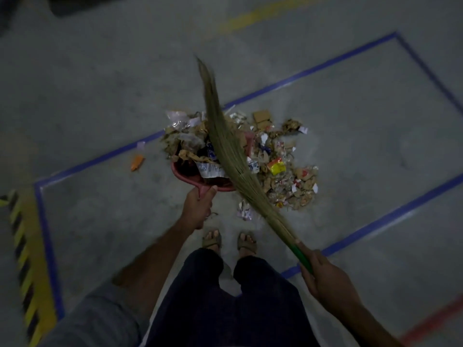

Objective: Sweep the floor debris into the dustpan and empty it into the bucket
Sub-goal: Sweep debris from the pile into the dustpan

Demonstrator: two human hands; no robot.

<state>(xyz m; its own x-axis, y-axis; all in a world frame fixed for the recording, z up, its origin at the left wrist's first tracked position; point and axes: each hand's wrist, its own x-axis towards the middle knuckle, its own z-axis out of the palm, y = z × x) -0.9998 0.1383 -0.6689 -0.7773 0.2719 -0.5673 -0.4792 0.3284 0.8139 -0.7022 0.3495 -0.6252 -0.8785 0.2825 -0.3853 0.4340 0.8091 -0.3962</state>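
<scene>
Mid-sweep. Left hand (199, 206) grips red dustpan (184, 175) handle, pan on floor, part-filled w/ wrappers. Grass broom (226, 149) lies across debris pile (283, 171); right hand (323, 276) grips its green handle. Next: drag remaining litter leftward into pan. Bucket not visible.

Grey short sleeve (100, 319) — dark trousers (225, 309) — 2 brown open-toe sandals (212, 240).
</scene>
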